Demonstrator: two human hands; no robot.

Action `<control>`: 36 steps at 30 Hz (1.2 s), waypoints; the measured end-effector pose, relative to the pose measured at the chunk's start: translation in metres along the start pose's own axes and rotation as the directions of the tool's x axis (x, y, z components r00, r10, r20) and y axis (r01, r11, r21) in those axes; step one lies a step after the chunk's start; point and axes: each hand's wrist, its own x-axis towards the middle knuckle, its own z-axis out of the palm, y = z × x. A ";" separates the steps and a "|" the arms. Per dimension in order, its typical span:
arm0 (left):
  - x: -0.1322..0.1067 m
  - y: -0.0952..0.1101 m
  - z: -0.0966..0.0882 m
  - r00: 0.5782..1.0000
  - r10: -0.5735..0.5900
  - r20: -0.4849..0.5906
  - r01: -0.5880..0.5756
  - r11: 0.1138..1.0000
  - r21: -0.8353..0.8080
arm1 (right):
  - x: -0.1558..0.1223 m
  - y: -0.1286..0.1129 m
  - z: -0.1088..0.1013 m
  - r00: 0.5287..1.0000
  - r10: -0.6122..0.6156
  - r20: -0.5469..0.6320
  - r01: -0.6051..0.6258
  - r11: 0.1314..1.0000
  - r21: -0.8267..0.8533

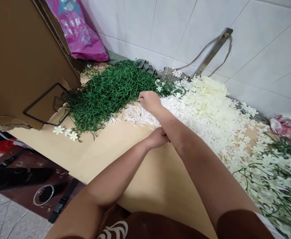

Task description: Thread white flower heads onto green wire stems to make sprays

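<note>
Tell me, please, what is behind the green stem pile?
Crumpled grayish material and a pink bag show behind the green stems, then the tiled wall. Whatever the pile covers is hidden.

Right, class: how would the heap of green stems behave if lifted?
The green stems look thin and curly, so they'd probably bend rather than stand stiff. Being slender, each is likely light. Interlaced, they may drag neighbours along.

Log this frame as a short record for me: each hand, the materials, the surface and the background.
Left hand: curled, contents hidden
Right hand: beside green artificial stems and white stamen-like sticks; grip unclear
Flowers: pale artificial blossoms heaped at picture right
Surface: tan work surface
Background: cardboard box, purple plastic bag
</note>
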 end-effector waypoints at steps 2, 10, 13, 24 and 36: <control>0.002 0.001 -0.002 1.000 -0.030 -0.006 0.030 0.999 -0.030 | -0.019 0.013 -0.018 0.996 0.038 -0.087 -0.032 0.997 0.063; 0.001 0.023 -0.023 0.972 -0.045 -0.229 -0.073 0.874 -0.481 | -0.147 0.050 -0.060 0.991 0.089 -0.104 -0.056 0.955 0.291; -0.005 0.030 -0.027 0.981 -0.080 -0.179 -0.013 0.885 -0.466 | -0.178 0.054 -0.054 1.000 0.020 -0.014 -0.014 0.943 0.332; -0.015 0.033 -0.013 0.951 -0.270 0.153 0.265 0.963 0.052 | -0.230 0.075 -0.048 0.939 -0.042 0.341 0.004 0.994 0.110; -0.020 0.027 0.003 0.929 -0.200 0.312 0.031 0.881 0.472 | -0.235 0.054 -0.055 0.930 -0.096 0.354 0.121 0.991 -0.051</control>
